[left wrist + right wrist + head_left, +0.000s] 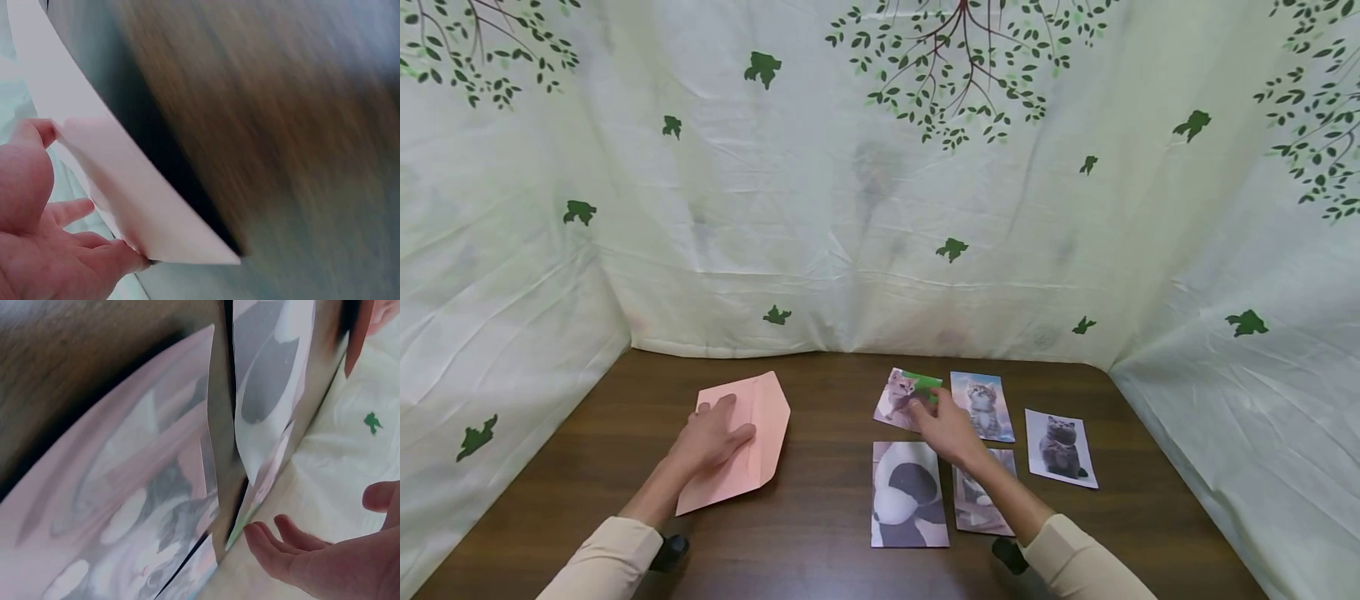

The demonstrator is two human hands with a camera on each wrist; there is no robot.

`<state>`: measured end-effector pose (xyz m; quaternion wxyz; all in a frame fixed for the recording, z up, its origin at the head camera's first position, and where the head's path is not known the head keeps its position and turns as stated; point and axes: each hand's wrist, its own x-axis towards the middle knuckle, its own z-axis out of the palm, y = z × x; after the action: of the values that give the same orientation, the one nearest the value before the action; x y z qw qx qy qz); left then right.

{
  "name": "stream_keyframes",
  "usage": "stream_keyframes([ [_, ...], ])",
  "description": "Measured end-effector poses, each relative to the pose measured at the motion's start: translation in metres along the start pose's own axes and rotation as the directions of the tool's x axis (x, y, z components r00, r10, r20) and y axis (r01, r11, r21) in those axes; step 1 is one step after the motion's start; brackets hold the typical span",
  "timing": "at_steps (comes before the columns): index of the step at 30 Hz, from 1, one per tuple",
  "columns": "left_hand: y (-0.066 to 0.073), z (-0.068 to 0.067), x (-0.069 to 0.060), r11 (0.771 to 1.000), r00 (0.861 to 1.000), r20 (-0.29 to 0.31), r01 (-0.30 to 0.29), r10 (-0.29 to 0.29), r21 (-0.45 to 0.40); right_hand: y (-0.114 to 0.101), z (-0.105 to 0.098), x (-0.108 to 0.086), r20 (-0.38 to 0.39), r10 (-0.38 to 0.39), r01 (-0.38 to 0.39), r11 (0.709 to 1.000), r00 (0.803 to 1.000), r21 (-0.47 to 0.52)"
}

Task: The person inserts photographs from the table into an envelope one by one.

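Observation:
A pink envelope, its pointed flap to the right, lies on the left of the table. My left hand rests on it, fingers and thumb spread; in the left wrist view the fingertips touch the pink paper. My right hand reaches over a card with a pinkish kitten on green. In the right wrist view the right hand's thumb stands apart from its fingers, which are at that card's edge. Whether they touch it I cannot tell.
Around the right hand lie a grey kitten card, a dark grey cat card, a black-and-white close-up card and a card partly under the forearm. A leaf-patterned white curtain encloses the brown table.

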<state>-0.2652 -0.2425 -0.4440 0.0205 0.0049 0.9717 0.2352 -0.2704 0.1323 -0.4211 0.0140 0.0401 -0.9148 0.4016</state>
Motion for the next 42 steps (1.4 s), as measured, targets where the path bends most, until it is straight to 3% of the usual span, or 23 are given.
stream_keyframes([
  [7, 0.022, 0.009, 0.006, 0.995, 0.995, -0.007, -0.1, 0.1, 0.01, 0.004, -0.011, 0.005, -0.051, -0.008, 0.008, 1.0, 0.999, 0.008],
  [20, 0.059, 0.029, 0.009, 0.978, 0.977, -0.054, -0.207, 0.206, -0.005, 0.014, -0.036, 0.004, -0.08, 0.047, -0.047, 0.999, 0.996, 0.006],
  [30, 0.084, 0.043, 0.014, 0.971, 0.971, -0.055, -0.234, 0.232, -0.039, 0.032, -0.067, 0.003, -0.094, 0.069, -0.072, 0.997, 0.993, -0.024],
  [42, 0.096, 0.05, 0.018, 0.967, 0.966, -0.068, -0.252, 0.25, -0.032, 0.059, -0.123, -0.006, -0.125, 0.116, -0.13, 0.985, 0.985, -0.111],
])
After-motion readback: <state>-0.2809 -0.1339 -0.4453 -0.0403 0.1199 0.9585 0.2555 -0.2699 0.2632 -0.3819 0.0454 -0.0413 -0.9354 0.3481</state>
